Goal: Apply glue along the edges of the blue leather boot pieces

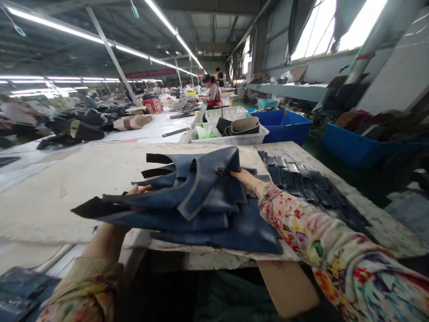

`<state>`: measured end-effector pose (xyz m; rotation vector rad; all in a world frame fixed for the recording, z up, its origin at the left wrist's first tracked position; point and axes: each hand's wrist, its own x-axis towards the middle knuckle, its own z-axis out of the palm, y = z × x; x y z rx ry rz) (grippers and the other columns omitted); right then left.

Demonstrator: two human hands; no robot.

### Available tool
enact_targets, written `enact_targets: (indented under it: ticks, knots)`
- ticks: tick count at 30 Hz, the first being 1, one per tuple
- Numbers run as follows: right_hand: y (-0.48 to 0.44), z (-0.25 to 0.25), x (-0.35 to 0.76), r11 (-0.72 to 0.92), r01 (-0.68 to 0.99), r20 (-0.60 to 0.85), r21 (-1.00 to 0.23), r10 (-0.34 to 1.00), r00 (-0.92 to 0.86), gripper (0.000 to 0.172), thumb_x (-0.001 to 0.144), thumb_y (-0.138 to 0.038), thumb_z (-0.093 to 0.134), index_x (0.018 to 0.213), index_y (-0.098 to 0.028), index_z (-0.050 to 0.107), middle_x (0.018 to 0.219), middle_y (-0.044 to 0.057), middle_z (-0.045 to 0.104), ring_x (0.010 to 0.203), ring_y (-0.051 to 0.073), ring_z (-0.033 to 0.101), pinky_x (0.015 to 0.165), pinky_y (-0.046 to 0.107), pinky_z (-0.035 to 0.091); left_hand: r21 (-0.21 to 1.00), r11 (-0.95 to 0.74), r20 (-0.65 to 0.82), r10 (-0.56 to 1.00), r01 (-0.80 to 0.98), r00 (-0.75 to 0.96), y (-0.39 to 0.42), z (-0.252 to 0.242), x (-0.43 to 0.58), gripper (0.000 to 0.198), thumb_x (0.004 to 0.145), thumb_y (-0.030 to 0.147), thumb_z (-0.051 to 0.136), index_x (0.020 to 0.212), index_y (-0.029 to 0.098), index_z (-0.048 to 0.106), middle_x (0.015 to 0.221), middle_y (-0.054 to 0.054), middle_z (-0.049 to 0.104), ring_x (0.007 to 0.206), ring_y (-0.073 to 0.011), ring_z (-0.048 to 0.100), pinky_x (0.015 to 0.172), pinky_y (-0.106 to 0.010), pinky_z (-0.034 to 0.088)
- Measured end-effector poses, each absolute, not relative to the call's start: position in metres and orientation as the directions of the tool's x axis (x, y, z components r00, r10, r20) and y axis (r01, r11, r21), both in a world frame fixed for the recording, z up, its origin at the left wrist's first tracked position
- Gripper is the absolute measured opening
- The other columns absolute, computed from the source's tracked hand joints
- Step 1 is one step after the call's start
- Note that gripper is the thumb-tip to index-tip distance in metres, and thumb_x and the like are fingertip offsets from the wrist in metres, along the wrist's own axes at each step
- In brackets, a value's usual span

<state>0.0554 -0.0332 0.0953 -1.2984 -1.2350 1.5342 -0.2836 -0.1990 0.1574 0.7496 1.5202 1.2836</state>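
Observation:
Several dark blue leather pieces (214,179) with grey edges lie bunched and folded in a pile at the table's front. My left hand (138,191) reaches under the left side of the pile, its fingers wrapped round the pieces and partly covered by them. At the right side, my right hand (244,177) pinches the upper folded piece near its corner. Beneath, a flat blue piece (251,230) rests on the cream cloth (83,179).
Rows of small dark pieces (301,183) lie on the right of the table. Behind stand a white bin (231,139) and a blue bin (281,123). A person (213,93) in red is farther back. A brown board (288,286) juts out below the front edge.

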Motion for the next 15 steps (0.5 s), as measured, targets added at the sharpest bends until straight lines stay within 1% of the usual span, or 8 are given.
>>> enact_targets:
  ticks: [1,3,6,9,11,12,13,15]
  knots:
    - [-0.032,0.097,0.058,-0.256,0.022,-0.255,-0.966,0.945,-0.204,0.013,0.079,-0.019,0.064,0.090,-0.012,0.061,0.063,0.004,0.066,0.057,0.017,0.062,0.065,0.034,0.053,0.938,0.311,-0.344,0.886,-0.152,-0.310,-0.193,0.159,-0.290,0.053,0.071,0.063,0.055,0.103,0.022,0.059,0.103,-0.009,0.068,0.107,-0.0282,0.060,0.087,-0.037,0.051]
    - [-0.032,0.104,0.061,-0.296,-0.001,-0.287,-0.955,0.929,-0.234,0.013,0.078,-0.019,0.064,0.089,-0.013,0.061,0.063,0.004,0.067,0.056,0.017,0.063,0.063,0.034,0.054,0.895,0.434,-0.445,0.857,-0.100,-0.259,-0.182,0.164,-0.301,0.052,0.070,0.061,0.057,0.104,0.022,0.059,0.102,-0.010,0.069,0.107,-0.0291,0.060,0.084,-0.038,0.051]
    - [-0.037,0.112,0.062,-0.343,-0.044,-0.320,-0.938,0.908,-0.271,0.010,0.080,-0.020,0.062,0.088,-0.013,0.060,0.063,0.004,0.067,0.058,0.017,0.064,0.062,0.032,0.055,0.844,0.525,-0.490,0.837,0.109,-0.243,-0.173,0.180,-0.304,0.055,0.060,0.050,0.072,0.107,0.024,0.062,0.109,-0.010,0.067,0.106,-0.0303,0.060,0.078,-0.036,0.053]
    - [-0.045,0.112,0.059,-0.386,-0.074,-0.354,-0.920,0.895,-0.272,0.007,0.080,-0.019,0.060,0.084,-0.013,0.059,0.058,0.003,0.064,0.054,0.017,0.062,0.060,0.033,0.054,0.752,0.553,-0.522,0.832,0.359,-0.188,-0.166,0.203,-0.286,0.055,0.052,0.042,0.079,0.103,0.025,0.067,0.108,-0.011,0.067,0.095,-0.0312,0.064,0.065,-0.033,0.053]
    - [-0.049,0.111,0.054,-0.401,-0.092,-0.367,-0.911,0.894,-0.259,0.004,0.080,-0.018,0.060,0.083,-0.014,0.058,0.056,0.003,0.063,0.053,0.017,0.062,0.059,0.032,0.054,0.655,0.562,-0.551,0.812,0.506,-0.189,-0.156,0.212,-0.268,0.051,0.050,0.039,0.080,0.097,0.023,0.069,0.099,-0.013,0.069,0.082,-0.0310,0.067,0.059,-0.034,0.053]
    - [-0.050,0.110,0.052,-0.404,-0.102,-0.369,-0.909,0.894,-0.254,0.004,0.080,-0.017,0.059,0.083,-0.014,0.058,0.055,0.002,0.063,0.052,0.017,0.061,0.059,0.032,0.054,0.622,0.563,-0.550,0.809,0.544,-0.209,-0.149,0.213,-0.258,0.049,0.049,0.038,0.080,0.094,0.021,0.070,0.092,-0.014,0.070,0.076,-0.0307,0.067,0.057,-0.035,0.052]
    - [-0.051,0.110,0.050,-0.405,-0.111,-0.369,-0.907,0.895,-0.252,0.003,0.081,-0.016,0.059,0.083,-0.015,0.058,0.055,0.002,0.063,0.052,0.016,0.061,0.059,0.032,0.054,0.606,0.562,-0.540,0.810,0.563,-0.227,-0.141,0.210,-0.248,0.046,0.048,0.036,0.080,0.090,0.020,0.070,0.085,-0.014,0.071,0.071,-0.0306,0.066,0.057,-0.037,0.052]
    - [-0.053,0.109,0.047,-0.399,-0.129,-0.359,-0.908,0.899,-0.252,0.003,0.081,-0.015,0.056,0.085,-0.015,0.057,0.053,0.001,0.061,0.051,0.016,0.059,0.058,0.031,0.053,0.618,0.547,-0.493,0.829,0.565,-0.265,-0.126,0.197,-0.232,0.040,0.050,0.034,0.078,0.085,0.018,0.070,0.072,-0.012,0.070,0.067,-0.0304,0.065,0.060,-0.040,0.051]
